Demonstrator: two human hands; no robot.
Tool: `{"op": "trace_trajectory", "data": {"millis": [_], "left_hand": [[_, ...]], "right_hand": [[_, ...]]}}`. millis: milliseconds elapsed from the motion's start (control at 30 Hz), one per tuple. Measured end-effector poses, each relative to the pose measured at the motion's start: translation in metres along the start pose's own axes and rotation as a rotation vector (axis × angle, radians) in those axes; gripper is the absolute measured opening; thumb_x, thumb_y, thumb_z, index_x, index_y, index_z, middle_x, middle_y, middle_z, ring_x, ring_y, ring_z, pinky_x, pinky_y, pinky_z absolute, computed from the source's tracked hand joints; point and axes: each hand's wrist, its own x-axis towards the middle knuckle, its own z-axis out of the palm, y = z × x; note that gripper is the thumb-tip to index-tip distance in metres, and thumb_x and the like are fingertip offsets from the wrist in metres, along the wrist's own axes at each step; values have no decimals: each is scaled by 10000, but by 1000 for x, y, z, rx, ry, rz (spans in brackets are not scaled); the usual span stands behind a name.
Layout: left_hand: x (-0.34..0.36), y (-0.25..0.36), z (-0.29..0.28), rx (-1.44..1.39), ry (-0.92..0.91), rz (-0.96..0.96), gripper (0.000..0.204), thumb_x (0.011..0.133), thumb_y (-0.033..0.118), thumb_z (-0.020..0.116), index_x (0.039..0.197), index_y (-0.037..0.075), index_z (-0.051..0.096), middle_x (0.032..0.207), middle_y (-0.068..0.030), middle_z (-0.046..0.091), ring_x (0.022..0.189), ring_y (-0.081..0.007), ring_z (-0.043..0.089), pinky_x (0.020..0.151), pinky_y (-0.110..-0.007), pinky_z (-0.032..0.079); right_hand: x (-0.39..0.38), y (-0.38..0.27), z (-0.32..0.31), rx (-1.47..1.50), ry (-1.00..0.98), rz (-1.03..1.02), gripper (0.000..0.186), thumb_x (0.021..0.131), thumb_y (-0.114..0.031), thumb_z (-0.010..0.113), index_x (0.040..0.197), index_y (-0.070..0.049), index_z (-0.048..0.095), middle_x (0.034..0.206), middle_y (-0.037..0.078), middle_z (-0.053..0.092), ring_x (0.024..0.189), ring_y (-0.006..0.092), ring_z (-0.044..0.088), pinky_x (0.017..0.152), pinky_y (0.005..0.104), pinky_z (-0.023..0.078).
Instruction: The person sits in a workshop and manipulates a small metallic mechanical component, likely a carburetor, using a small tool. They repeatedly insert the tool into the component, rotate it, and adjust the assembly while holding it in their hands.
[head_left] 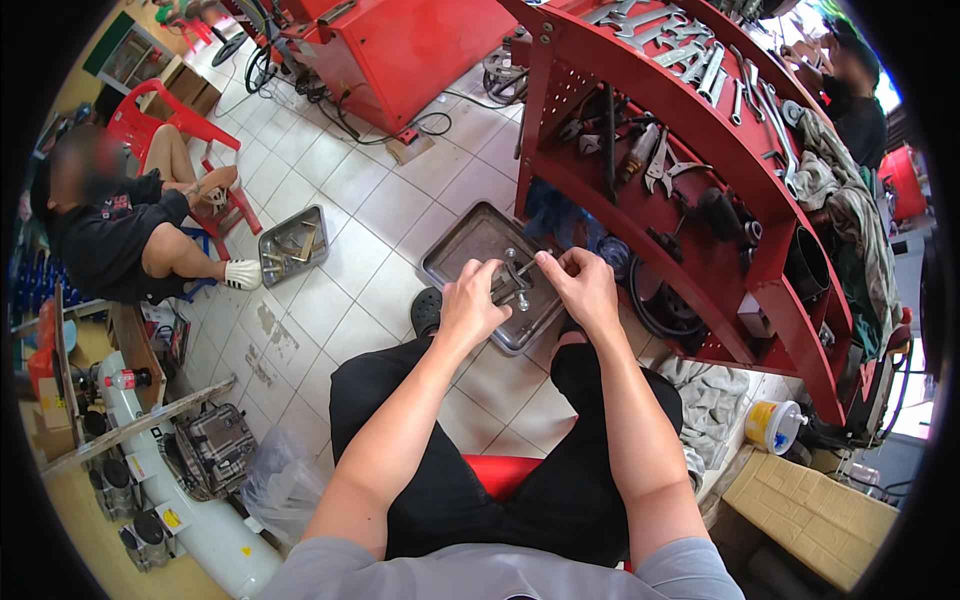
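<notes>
My left hand (470,303) is closed round a small grey metal part (517,287) with rounded knobs sticking out of it. The fingers of my right hand (583,288) pinch a thin metal pin (528,265) that meets the part's upper side; I cannot tell whether it sits inside the part or only touches it. Both hands are above a shallow metal tray (445,250) on the floor between my feet, and they hide some of its inside.
A red tool cart (640,215) stands close on my right, with several wrenches (690,50) on top and pliers (660,165) below. A seated person (120,225) is at the left beside another metal tray (270,240). A cardboard box (810,515) lies at lower right.
</notes>
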Motion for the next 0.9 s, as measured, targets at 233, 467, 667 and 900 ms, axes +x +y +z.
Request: {"op": "trace_trajectory", "data": {"millis": [233,467,667,900], "left_hand": [[0,3,-9,2,43,-23,636,619,119,780,1210,38,558,1068,-140,579,957,-325,624,833,-420,507],[0,3,-3,24,46,6,640,618,122,791,1209,45,558,1077,-140,581,952,-326,627,828,-430,505],[1,2,-2,33,51,5,632,622,118,785,1204,21,558,1076,-151,580,939,-328,630,830,-422,508],[2,-1,-3,-96,147,-30,636,621,107,777,1210,14,555,1076,-140,580,946,-307,635,826,-399,515]], "right_hand": [[4,15,1,115,105,-82,472,825,-473,677,764,-7,641,603,104,606,556,215,583,556,352,454],[4,9,-2,21,64,-18,498,813,-493,682,740,-2,635,607,113,608,564,216,587,568,346,460],[2,7,0,134,64,-56,499,821,-491,672,742,1,641,610,99,608,568,198,583,562,335,453],[6,13,-5,46,109,5,485,815,-478,688,763,3,650,591,98,603,542,203,572,552,341,448]]}}
